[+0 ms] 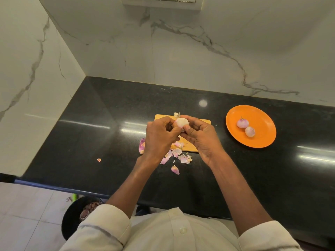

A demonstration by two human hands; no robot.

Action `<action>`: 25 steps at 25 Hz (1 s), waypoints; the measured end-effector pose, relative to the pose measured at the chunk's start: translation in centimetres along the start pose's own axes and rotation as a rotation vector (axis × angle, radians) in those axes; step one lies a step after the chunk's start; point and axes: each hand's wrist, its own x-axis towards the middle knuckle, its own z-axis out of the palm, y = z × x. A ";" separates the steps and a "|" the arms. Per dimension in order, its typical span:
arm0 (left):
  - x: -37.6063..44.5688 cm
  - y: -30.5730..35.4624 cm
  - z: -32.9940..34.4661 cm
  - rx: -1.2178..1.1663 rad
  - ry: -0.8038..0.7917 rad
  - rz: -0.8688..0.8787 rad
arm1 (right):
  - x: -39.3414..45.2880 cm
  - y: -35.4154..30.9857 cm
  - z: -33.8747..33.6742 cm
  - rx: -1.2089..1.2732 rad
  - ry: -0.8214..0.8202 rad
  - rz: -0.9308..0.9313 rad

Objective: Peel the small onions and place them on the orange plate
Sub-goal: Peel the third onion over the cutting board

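- The work surface is a black polished stone countertop (101,127) that runs into a corner; bright streaks of light reflect off it at left, centre and right.
- White marble-look wall panels (181,57) with grey veins rise behind and to the left of the counter, and the lower edge of a switch plate (161,2) shows at the top.
- Below the counter's front edge, pale floor tiles (27,211) are visible, with a dark bin (72,214) holding brownish scraps.
- A small wooden cutting board (190,144) lies on the counter, mostly hidden by the hands.
- The left hand (159,136) and the right hand (201,136) are both curled closed around one small onion (181,122), held above the board; its pale peeled top shows between the fingertips.
- Pink and white onion skins (176,153) are scattered on the board's near edge and on the counter in front of it, with one stray bit (99,160) well off to the left.
- The orange plate (262,136) sits on the counter to the right of the board, apart from it.
- Two peeled onions (243,123) rest on the plate, just beside each other.
- Rolled cream shirt sleeves (108,223) frame the bottom.
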 end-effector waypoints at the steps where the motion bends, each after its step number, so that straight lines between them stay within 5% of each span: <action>1: -0.1 0.0 0.0 0.003 0.006 0.015 | 0.1 0.0 -0.1 0.010 -0.013 0.009; 8: 0.0 -0.7 -0.7 -0.299 -0.144 -0.138 | -0.1 -0.2 -0.6 0.080 -0.020 0.031; 15: -0.2 -0.3 -0.7 -0.335 -0.183 -0.124 | -0.3 -0.2 -0.4 0.071 -0.018 -0.008; 25: -0.2 0.5 0.5 0.009 -0.023 -0.102 | -0.4 0.2 0.6 -0.103 0.038 -0.067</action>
